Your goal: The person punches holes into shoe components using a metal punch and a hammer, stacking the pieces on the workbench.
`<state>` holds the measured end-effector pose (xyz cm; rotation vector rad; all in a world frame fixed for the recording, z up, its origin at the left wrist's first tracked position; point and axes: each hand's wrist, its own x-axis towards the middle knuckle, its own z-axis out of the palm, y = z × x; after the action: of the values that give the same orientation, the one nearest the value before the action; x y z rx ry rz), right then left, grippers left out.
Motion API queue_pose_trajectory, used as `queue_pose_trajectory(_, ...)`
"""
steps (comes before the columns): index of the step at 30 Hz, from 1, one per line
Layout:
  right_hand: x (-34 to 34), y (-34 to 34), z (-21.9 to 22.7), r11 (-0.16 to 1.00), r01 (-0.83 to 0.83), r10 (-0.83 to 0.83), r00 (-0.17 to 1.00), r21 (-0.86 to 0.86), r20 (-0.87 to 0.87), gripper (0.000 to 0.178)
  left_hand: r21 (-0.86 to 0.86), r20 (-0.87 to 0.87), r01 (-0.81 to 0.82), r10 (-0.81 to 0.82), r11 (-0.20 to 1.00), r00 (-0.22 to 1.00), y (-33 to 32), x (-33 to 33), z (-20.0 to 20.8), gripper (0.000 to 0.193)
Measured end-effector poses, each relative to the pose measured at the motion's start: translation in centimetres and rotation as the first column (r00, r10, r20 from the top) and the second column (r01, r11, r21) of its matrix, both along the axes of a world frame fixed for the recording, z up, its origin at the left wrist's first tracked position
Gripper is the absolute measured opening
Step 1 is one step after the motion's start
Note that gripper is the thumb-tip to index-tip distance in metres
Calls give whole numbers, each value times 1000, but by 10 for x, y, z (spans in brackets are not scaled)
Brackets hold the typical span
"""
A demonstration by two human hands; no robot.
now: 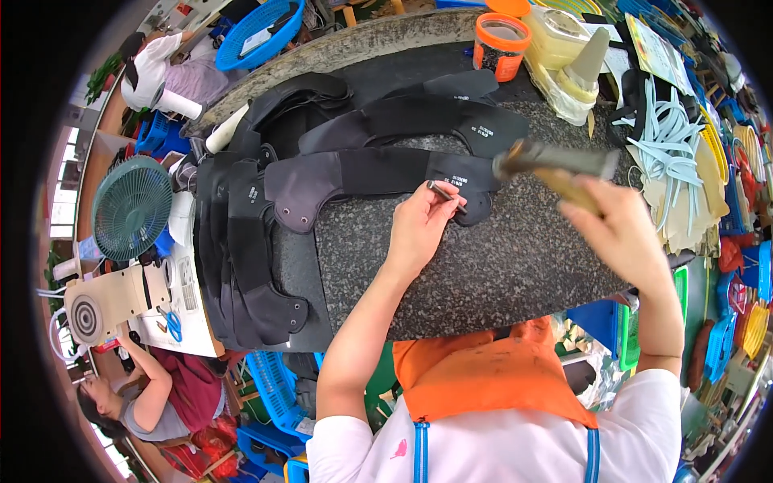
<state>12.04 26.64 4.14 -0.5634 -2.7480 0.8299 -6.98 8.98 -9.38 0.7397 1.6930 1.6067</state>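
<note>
My left hand (423,219) is closed round a short dark metal punch (440,191), held at the right end of a black curved leather piece (354,173). That piece lies across the speckled stone slab (386,274) and has two metal-rimmed holes at its left end. My right hand (618,225) grips a hammer (555,158) by its wooden handle. The hammer head, smeared by motion, is raised to the right of the punch. The punch's tip is hard to make out against the dark piece.
More black cut pieces (256,233) lie stacked left and behind. An orange-lidded tub (501,44) and a grey cone (592,58) stand at the back right, near pale blue strips (664,137). A green fan (131,208) and a sewing machine (113,306) are left, beside a seated co-worker (153,394).
</note>
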Motion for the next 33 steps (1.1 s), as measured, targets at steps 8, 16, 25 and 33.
queue_pose_trajectory(8, 3, -16, 50, 916, 50, -276, 799, -399, -534, 37, -86, -355, 228, -244, 970, 902, -6, -8, 12, 21)
queue_pose_trajectory(16, -11, -6, -6, 919, -186, 315, 877, 348, -364, 31, -150, -632, 232, -274, 961, 725, -1, -1, 13, 19)
queue_pose_trajectory(25, 13, -25, -65, 995, -48, 22, 962, 88, 272, 32, -72, -128, 118, -127, 990, 984, 16, -7, 14, 9)
queue_pose_trajectory(33, 13, -6, -41, 1000, -21, 19, 975, 10, 221, 29, -24, -118, 163, -165, 986, 979, 28, -1, -1, 10)
